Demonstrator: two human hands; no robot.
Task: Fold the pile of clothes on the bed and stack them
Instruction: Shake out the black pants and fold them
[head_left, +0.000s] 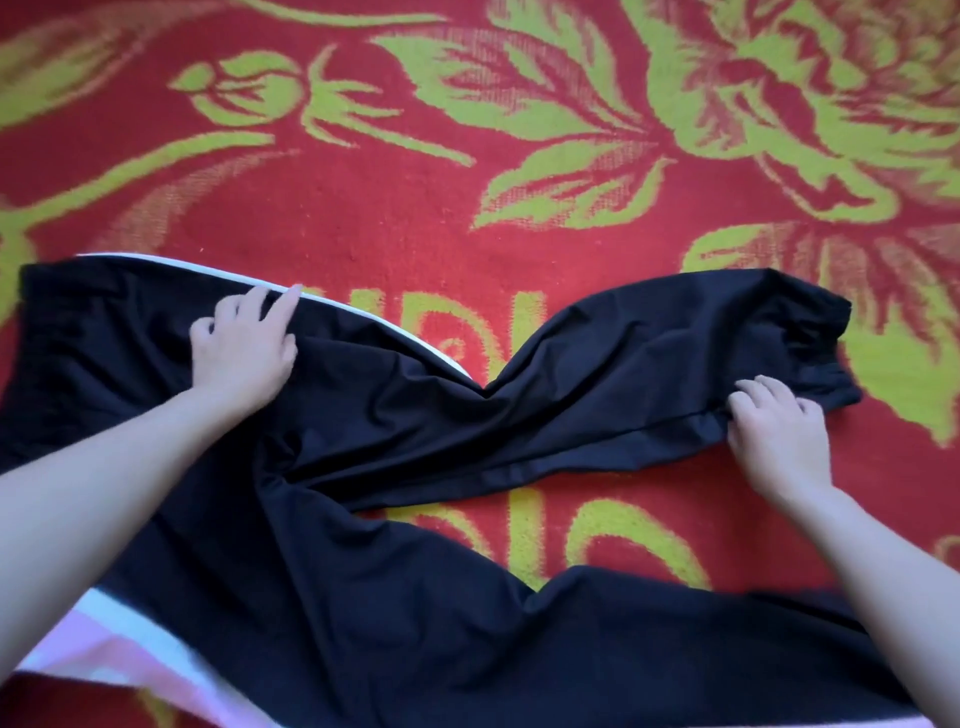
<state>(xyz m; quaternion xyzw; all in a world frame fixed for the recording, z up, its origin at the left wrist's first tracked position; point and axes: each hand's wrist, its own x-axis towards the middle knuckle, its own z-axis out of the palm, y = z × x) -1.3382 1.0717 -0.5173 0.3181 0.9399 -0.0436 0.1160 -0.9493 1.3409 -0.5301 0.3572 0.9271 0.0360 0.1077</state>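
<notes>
The black track pants (467, 441) lie spread on the bed, across the middle and lower part of the view, with the waist end to the left and both legs running right. The upper leg (623, 364) angles up to the right and ends in a gathered cuff (815, 332). The lower leg (623, 639) runs along the bottom edge and leaves the view at lower right. A white side stripe (363, 317) borders the far edge of the pants from the upper left down to the point where the upper leg bends.

Left hand (244, 348): palm down on the fabric near the waist end, pressing it onto the bed. The index finger reaches to the white stripe; the other fingers are loosely bent. No fabric is gathered inside the hand.

Right hand (779, 436): fingers curled, pinching the near edge of the upper leg just beside the cuff.

The fabric between the two hands is creased and slack, with folds converging at the crotch.

A pink-and-white fabric (104, 654) shows beside the lower left edge of the pants. The red bedspread (467, 156) with its yellow-green floral pattern lies bare beyond the far edge of the pants, to the right of the cuff, and between the two legs.
</notes>
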